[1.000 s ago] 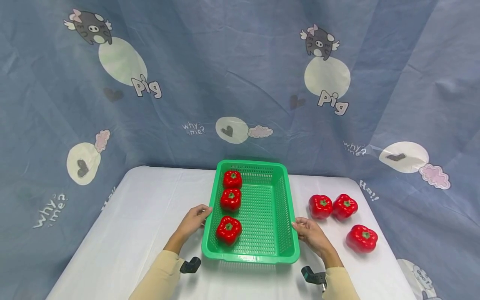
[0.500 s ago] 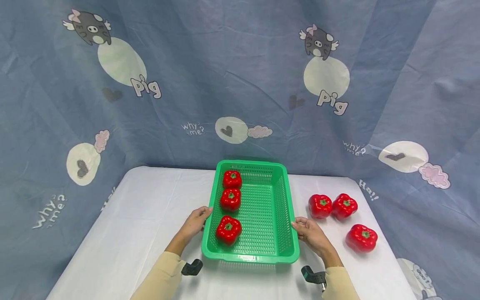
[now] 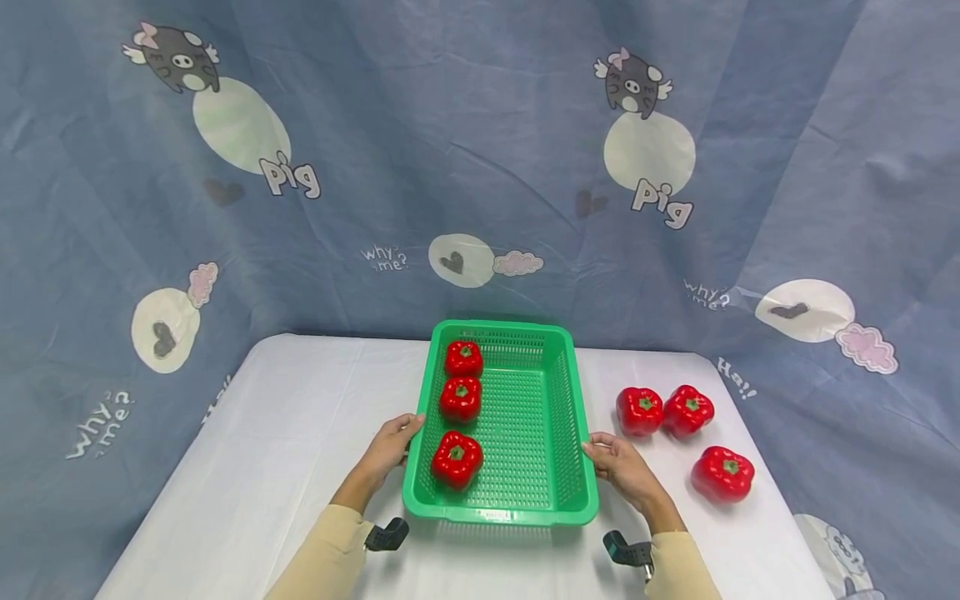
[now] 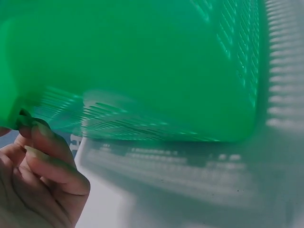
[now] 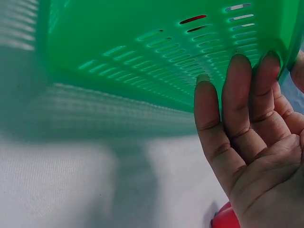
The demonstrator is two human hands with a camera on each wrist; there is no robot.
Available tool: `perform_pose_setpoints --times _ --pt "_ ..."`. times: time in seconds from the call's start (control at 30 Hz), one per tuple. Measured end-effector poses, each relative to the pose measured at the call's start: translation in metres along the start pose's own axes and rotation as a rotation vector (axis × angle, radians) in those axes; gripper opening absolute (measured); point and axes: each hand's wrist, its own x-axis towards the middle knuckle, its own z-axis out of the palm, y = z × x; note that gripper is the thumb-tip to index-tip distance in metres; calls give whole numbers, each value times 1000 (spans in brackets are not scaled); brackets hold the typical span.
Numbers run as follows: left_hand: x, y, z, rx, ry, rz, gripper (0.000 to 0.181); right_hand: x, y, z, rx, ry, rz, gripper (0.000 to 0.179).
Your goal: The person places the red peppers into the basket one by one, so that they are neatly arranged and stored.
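A green plastic basket [image 3: 517,450] with slotted walls stands in the middle of the head view. Down its left side run three red bell peppers [image 3: 457,460], stems up, two of them close together at the far end. My left hand [image 3: 388,446] grips the basket's left rim; its wrist view shows curled fingers [image 4: 59,173] at that edge. On the opposite rim, my right hand [image 3: 622,471] pinches the edge, thumb at the rim and fingers [image 5: 237,95] under it along the slotted outer wall. The basket hides part of the left fingertips in the head view.
Three more red bell peppers [image 3: 722,475] lie on the white table [image 3: 300,417] to the right of the basket, two touching at the back and one nearer. A blue printed curtain [image 3: 480,167] hangs behind the table and down its sides.
Both hands keep their hold on the basket, which stays in place with its peppers. The left wrist has shifted very slightly to the right.
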Motion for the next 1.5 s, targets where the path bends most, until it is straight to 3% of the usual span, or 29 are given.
perform_pose_setpoints --times 0.33,0.53,0.77,1.03,1.3,1.5 --pt "1 -2 -1 -6 -1 -4 41 -6 -4 0 -155 57 -11 34" --pt "1 0 -2 -12 -1 -7 40 -13 -9 -5 -191 112 -36 32" --pt "2 -3 -3 -1 4 -13 41 -22 -16 -17 -231 272 -35 31" --pt "4 -2 -2 8 0 -15 41 -40 -22 -36 -342 448 -89 36" --pt "3 -2 -1 4 -10 -5 40 -54 -24 -50 -492 558 -154 38" --pt "3 -2 -2 9 -12 -1 41 -62 -26 -60 -496 623 -104 48"
